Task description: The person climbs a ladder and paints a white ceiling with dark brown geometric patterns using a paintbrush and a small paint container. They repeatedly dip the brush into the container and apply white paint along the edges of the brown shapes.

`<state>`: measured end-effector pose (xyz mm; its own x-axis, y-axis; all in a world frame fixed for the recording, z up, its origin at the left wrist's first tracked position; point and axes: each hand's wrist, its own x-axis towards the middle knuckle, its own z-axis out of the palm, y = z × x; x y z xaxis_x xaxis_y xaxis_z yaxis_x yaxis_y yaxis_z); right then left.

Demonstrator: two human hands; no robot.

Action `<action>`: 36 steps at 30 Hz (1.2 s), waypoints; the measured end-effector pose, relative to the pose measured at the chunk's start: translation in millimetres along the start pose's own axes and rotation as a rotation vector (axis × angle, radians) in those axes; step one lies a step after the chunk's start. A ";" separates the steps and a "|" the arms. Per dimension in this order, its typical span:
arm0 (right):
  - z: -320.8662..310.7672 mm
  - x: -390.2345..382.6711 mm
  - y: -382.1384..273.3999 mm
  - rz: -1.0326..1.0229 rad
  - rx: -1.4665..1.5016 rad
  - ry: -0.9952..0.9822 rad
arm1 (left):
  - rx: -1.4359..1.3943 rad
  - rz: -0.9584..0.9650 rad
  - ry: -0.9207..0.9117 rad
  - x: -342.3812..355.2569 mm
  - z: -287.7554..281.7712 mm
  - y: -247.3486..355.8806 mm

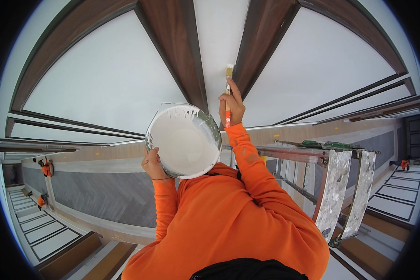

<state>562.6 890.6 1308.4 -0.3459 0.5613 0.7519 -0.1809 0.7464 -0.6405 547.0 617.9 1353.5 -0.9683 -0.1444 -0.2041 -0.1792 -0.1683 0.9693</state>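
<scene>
My left hand [152,164] grips the near left rim of a round bucket [213,126], its thumb over the edge. White paint [184,144] fills the inside, with drips down the far wall. Up ahead, my right hand [233,102] is closed around the handle of a paintbrush [228,88]. The bristles carry white paint and point at the white wall strip [218,37], close beside the dark edge of the right brown wooden trim [261,37]. Whether the bristle tips touch the wall I cannot tell. Orange sleeves cover both my arms.
A paint-spattered ladder [333,191] stands at my right. Another brown trim [175,42] runs between white panels on the left. Far below lies a grey and beige floor [112,191]. Distant people in orange, one of them a person [46,167] at far left, are along the corridor.
</scene>
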 end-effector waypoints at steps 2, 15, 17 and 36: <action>0.1 -2.1 0.2 0.020 0.000 -0.006 | -0.003 0.008 0.000 0.0 -0.1 -1.1; 1.6 -11.6 7.7 0.029 -0.011 -0.007 | -0.023 0.025 -0.035 -3.3 -4.9 -2.6; 2.4 -13.2 8.1 0.035 -0.016 -0.011 | -0.017 0.040 -0.028 -2.7 -5.1 -4.4; -6.0 -34.6 13.7 0.043 0.018 -0.043 | -0.029 0.035 -0.062 -0.7 -6.5 -5.1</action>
<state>577.6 883.5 1274.5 -0.3929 0.5768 0.7162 -0.1812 0.7150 -0.6752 549.7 612.5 1347.7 -0.9829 -0.0904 -0.1601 -0.1405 -0.1925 0.9712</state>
